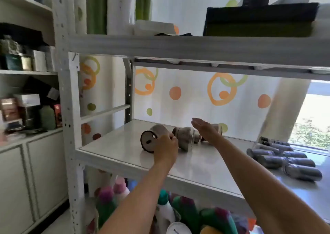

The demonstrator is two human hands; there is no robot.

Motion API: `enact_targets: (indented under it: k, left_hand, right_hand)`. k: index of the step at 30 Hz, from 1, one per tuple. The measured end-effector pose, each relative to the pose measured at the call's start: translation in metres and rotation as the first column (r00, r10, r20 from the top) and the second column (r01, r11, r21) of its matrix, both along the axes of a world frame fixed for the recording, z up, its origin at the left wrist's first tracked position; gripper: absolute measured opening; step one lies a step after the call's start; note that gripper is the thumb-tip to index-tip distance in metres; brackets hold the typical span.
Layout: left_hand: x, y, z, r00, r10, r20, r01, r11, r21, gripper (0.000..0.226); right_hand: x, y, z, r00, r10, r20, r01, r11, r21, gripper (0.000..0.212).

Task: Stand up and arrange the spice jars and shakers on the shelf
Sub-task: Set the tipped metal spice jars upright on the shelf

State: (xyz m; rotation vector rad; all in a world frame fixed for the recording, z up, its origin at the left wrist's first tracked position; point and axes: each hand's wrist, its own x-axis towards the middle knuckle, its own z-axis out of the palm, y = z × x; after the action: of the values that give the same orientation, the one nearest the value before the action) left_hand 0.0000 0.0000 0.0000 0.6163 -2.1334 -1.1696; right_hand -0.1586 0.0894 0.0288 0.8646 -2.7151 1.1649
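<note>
Three round spice jars lie on their sides on the white shelf. My left hand grips the leftmost jar, whose dark-rimmed lid faces me. The middle jar lies just right of it. My right hand hovers flat with straight fingers above the middle jar and in front of the far jar, which is mostly hidden behind it. Several slim grey shakers lie on their sides at the shelf's right end.
An upper shelf hangs close above, carrying dark boxes and a green bottle. Below the shelf stand coloured detergent bottles. A white cabinet with boxes and tins is to the left. A patterned curtain hangs behind.
</note>
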Motion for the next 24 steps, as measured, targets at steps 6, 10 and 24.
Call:
enact_targets:
  k: [6,10,24]
  left_hand:
    - [-0.041,0.008,0.006,1.0,0.0,-0.003,0.002,0.766,0.643,0.035]
    - [-0.056,0.018,0.009,0.996,0.025,-0.086,0.055,0.588,0.807,0.05]
    - [-0.087,0.036,-0.005,0.997,0.074,0.001,-0.063,0.84,0.539,0.082]
  right_hand:
    - [-0.008,0.0,0.003,0.986,0.099,0.132,-0.099,0.995,-0.004,0.032]
    - [-0.017,0.005,0.003,0.97,0.184,0.16,-0.171,0.981,-0.091,0.02]
    - [-0.007,0.055,-0.023,0.917,0.247,0.312,-0.155,0.944,-0.29,0.078]
